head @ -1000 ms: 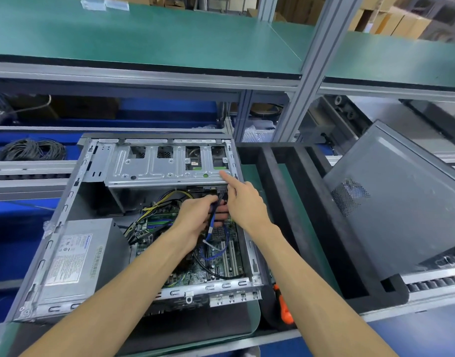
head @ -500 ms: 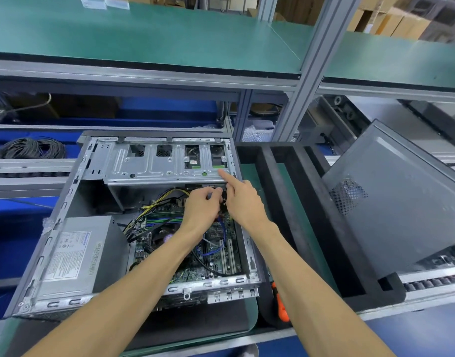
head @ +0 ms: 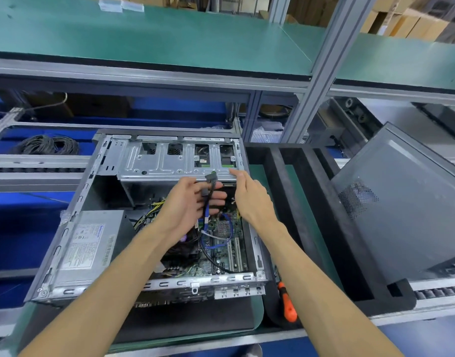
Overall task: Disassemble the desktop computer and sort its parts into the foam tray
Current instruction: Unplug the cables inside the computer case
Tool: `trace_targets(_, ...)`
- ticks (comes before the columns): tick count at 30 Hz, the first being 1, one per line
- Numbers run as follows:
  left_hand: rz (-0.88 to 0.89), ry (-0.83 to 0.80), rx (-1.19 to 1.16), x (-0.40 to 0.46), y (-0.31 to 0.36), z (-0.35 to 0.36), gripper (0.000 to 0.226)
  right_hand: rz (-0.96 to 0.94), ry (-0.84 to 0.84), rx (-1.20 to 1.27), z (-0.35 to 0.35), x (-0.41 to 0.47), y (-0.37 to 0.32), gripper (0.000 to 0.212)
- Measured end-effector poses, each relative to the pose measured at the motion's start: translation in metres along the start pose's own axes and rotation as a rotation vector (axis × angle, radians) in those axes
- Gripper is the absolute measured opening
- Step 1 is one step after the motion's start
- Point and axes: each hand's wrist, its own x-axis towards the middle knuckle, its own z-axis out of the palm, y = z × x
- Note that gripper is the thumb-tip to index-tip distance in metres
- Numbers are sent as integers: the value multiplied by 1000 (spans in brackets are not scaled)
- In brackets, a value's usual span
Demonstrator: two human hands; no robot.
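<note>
Lying on its side in the middle of the frame, the open computer case [head: 74, 228] shows its inside to the camera. The left hand [head: 192, 204] is above the motherboard [head: 221, 243], with the fingers curled round a bundle of cables [head: 208, 202]; a black connector [head: 211, 179] stands up from the top of this bundle, just in front of the silver drive cage [head: 169, 161]. From the hand a blue cable [head: 216, 243] goes down and makes a loop over the motherboard. The right hand [head: 249, 197] is just to the right of the left one, the fingers straight and loose, grasping nothing, and the fingertips [head: 234, 171] reach to the lower right edge of the drive cage; whether they touch it is not clear. The power supply [head: 89, 243], with a white label, fills the lower left part of the case, and yellow and black wires come out between it and the left forearm. At the right of the case lies the black foam tray [head: 324, 215] with long compartments. A grey side panel [head: 406, 210] leans tilted on the right side of this tray. An orange-handled screwdriver [head: 288, 304] lies in the tray's near corner, below the right forearm. A coil of black cable [head: 50, 145] rests at the far left, behind the case
</note>
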Motion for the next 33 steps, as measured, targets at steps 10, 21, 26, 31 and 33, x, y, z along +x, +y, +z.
trace_targets(10,159,-74,148,-15,1,-14,39,-69,64,-25,-2,-8,-2,44)
trace_targets(21,480,-81,53,-11,61,5,32,-452,-198,81,-2,-29,-41,29)
trace_targets(26,481,-24,212,-11,76,3,29,-319,3,278,-18,-9,-42,32)
trace_targets(31,215,75,680,-17,60,-25,16,10,210,716,-26,6,-18,36)
trace_targets(33,111,-56,898,-21,45,-27,26,111,236,820,-21,5,-13,38)
